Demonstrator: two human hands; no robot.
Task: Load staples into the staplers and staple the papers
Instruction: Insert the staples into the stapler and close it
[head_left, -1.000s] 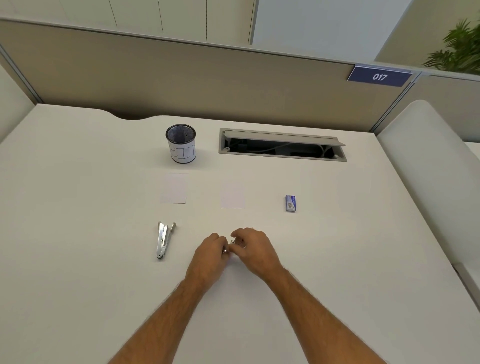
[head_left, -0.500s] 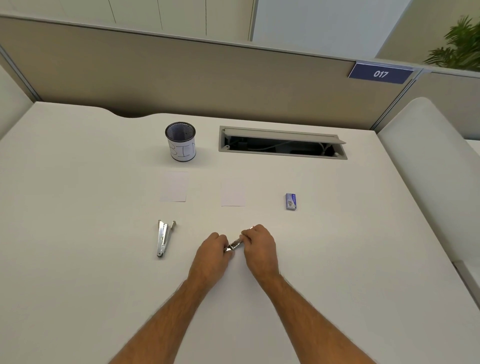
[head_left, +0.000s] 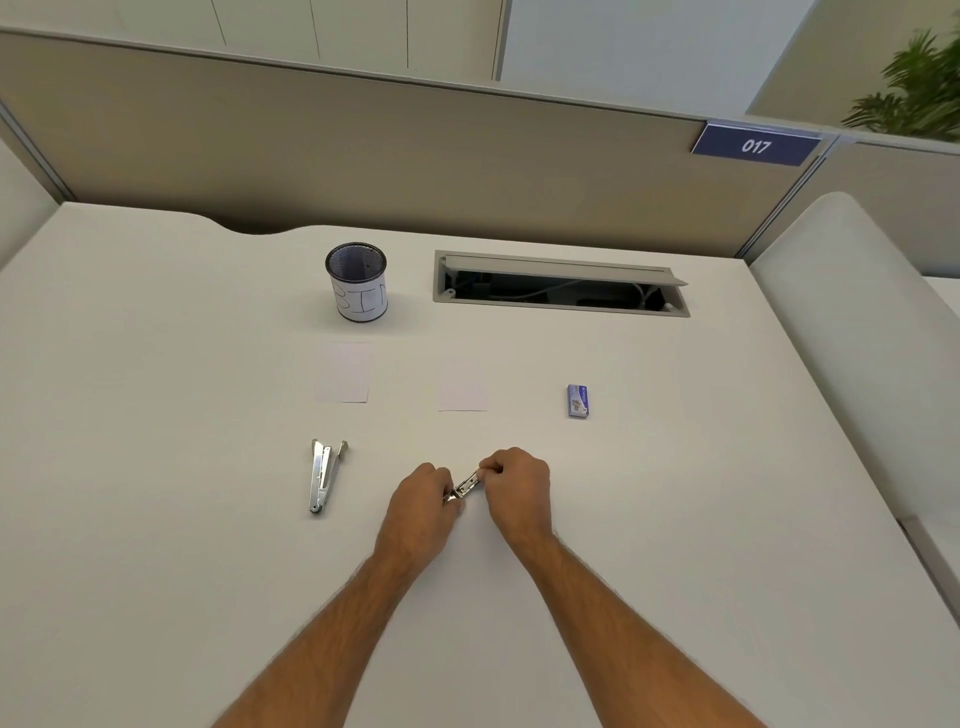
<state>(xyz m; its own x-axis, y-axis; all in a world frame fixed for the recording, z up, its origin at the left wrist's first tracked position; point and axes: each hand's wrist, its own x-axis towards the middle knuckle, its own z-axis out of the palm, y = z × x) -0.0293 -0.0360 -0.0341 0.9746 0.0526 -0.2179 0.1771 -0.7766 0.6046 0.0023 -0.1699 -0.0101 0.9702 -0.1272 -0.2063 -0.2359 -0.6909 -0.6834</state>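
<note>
Small stapler (head_left: 466, 487) now more exposed between slightly parted hands; right hand (head_left: 519, 486) farther back

L hand (head_left: 422, 496) & R hand (head_left: 519, 484) both curled, fingertips nearly meeting, 2 forearms converging fwd

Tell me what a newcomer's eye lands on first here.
The two hands, left hand and right hand, meet low at the centre of the desk, both in a grip on a small metal stapler. A second stapler lies to their left, a staple box farther back on the right.
</note>
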